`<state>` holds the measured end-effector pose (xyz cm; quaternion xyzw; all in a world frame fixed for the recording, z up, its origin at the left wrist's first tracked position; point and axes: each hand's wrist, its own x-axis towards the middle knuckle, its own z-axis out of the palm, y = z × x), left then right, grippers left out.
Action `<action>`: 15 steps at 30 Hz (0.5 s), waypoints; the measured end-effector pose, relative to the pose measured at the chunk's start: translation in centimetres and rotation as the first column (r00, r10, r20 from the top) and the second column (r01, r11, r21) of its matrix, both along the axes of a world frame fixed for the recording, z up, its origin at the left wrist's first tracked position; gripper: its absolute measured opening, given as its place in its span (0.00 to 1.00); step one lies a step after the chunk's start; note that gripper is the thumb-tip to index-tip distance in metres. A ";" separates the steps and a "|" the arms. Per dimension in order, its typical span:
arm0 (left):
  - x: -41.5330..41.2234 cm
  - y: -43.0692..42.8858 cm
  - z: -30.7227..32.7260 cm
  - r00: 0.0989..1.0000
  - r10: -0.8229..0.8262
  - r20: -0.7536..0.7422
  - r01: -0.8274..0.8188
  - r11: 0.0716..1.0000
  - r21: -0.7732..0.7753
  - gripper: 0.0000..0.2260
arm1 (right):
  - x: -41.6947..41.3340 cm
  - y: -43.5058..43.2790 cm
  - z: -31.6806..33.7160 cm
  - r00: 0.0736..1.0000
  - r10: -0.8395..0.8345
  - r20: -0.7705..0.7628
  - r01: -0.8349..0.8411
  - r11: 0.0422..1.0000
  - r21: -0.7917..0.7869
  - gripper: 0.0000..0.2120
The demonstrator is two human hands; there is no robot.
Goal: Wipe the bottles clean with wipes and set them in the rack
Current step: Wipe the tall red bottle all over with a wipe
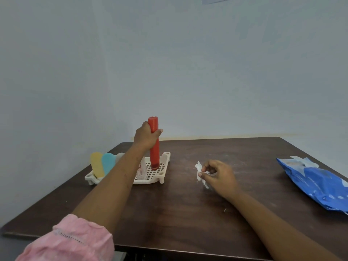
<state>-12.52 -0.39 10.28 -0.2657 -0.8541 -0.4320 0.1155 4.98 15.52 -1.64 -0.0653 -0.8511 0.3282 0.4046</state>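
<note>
My left hand (pixel 146 137) grips a tall red bottle (pixel 154 147) near its upper end, holding it upright with its lower end on the grid of the white rack (pixel 160 171). A yellow bottle (pixel 97 164) and a teal bottle (pixel 108 162) stand in the rack's left side, with a pale one (pixel 119 157) behind them. A clear bottle with red print (pixel 141 170) stands beside my forearm. My right hand (pixel 218 176) rests on the table and pinches a crumpled white wipe (pixel 199 171).
A blue pack of wipes (pixel 320 183) lies at the table's right edge. The dark wooden table (pixel 178 213) stands against a pale wall. A pink sleeve covers my left upper arm at the bottom left.
</note>
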 end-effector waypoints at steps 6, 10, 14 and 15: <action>0.0 -0.9 -0.9 1.000 -0.005 -0.028 0.002 0.997 -0.080 0.26 | -0.3 0.5 -0.4 1.000 0.014 0.027 -0.014 1.000 0.023 0.09; 0.3 -0.9 -1.5 0.998 0.001 -0.064 -0.008 0.994 -0.105 0.26 | -0.3 0.6 -0.5 0.999 0.016 0.038 -0.017 0.999 0.027 0.09; 0.2 -1.1 -1.2 0.997 0.017 -0.076 -0.025 0.994 -0.110 0.26 | -0.3 0.8 -0.6 0.998 0.012 0.054 -0.013 1.000 0.026 0.09; 0.2 -1.3 -1.1 0.996 0.026 -0.091 -0.037 0.993 -0.116 0.26 | -0.3 0.8 -0.6 0.998 0.017 0.063 -0.018 1.000 0.020 0.09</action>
